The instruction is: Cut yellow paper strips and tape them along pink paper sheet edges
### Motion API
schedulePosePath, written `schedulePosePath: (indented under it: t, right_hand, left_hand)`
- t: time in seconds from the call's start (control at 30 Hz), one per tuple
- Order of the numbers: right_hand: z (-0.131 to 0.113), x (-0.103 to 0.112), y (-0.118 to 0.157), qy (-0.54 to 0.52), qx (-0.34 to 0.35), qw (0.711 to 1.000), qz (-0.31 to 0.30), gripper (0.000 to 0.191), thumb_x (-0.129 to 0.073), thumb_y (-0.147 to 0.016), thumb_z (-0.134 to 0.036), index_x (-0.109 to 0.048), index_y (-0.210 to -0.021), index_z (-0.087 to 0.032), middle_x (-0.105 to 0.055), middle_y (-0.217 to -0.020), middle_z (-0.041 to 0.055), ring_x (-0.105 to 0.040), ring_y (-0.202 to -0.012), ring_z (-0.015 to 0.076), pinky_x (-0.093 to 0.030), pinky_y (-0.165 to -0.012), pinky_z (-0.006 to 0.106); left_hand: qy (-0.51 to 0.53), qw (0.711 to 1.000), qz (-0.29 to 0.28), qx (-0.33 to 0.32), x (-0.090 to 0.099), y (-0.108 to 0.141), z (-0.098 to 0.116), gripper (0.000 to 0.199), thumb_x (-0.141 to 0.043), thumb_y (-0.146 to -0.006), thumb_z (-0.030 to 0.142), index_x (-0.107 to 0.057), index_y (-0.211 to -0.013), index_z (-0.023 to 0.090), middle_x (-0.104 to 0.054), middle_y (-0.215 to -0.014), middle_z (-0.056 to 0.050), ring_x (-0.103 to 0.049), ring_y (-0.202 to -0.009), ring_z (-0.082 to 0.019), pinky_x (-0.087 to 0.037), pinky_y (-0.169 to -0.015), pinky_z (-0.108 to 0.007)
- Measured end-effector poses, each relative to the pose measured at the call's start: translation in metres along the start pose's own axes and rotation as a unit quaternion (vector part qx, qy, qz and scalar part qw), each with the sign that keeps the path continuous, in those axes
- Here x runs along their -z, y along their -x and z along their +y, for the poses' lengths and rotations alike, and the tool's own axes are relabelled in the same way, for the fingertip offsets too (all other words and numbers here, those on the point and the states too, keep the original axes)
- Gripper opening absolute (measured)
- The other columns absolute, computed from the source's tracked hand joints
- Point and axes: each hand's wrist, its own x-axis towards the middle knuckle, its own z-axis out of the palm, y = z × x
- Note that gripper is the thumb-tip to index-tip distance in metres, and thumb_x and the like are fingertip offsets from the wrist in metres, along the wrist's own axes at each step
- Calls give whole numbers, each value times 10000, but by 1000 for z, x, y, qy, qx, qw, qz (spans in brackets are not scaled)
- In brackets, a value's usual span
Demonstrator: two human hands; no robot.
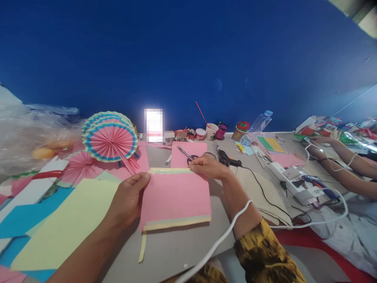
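Between my hands is a sheet of pink paper (176, 196) with pale yellow and green strips along its far and near edges. My left hand (131, 194) pinches its far left corner, thumb on top. At the far right corner my right hand (207, 167) pinches the edge, fingers closed. A narrow yellow paper strip (142, 247) sticks out below the sheet's near left corner. Just beyond my right hand, a pair of scissors (186, 154) lies on another pink sheet (176, 151). A dark glue gun (229, 159) rests to the right of that hand.
Round pleated paper fans (110, 137) stand at left, behind yellow sheets (70, 216) and blue paper. Along the blue wall are a paper cup (211, 131) and a clear bottle (260, 124). At right, a power strip (290, 182), cables and another person's arms (344, 165). A white cable (218, 243) crosses my right forearm.
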Motion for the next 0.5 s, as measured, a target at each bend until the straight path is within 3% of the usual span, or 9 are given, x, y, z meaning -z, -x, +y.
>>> schedulePosePath:
  t: [0.13,0.3,0.4,0.5]
  right_hand:
    - [8,4,-2,-18,-17,999,-25,329,-673,-839,-409,-781,-1026,-161,-730,-893,31,-615,-797,176,-455,-725,294]
    - [-9,-5,4,62,-16,997,-44,341,-747,-788,-322,-791,-1105,-205,-789,-1141,65,-704,-1085,256,-525,-913,345]
    - [-27,-22,7,59,24,998,-13,290,-710,-852,-330,-787,-1108,-219,-792,-1176,57,-709,-1125,248,-536,-924,340]
    - [-42,-37,8,76,47,996,-1,224,-699,-896,-339,-788,-1062,-218,-805,-1095,42,-727,-1033,217,-532,-893,324]
  left_hand:
    - [-17,1000,-13,6,1,2,-3,545,-983,-498,564,-703,-745,168,-612,-642,25,-552,-583,-130,-479,-549,-231]
    - [-102,994,-46,-13,1,6,-9,499,-877,-669,626,-677,-715,171,-584,-661,16,-502,-591,-122,-415,-536,-217]
    - [-174,982,-38,-61,0,9,-10,439,-806,-759,604,-698,-721,180,-570,-651,15,-465,-585,-117,-355,-509,-205]
    - [-222,970,-44,-85,-2,12,-8,400,-757,-804,570,-708,-706,186,-578,-640,11,-453,-578,-120,-343,-504,-214]
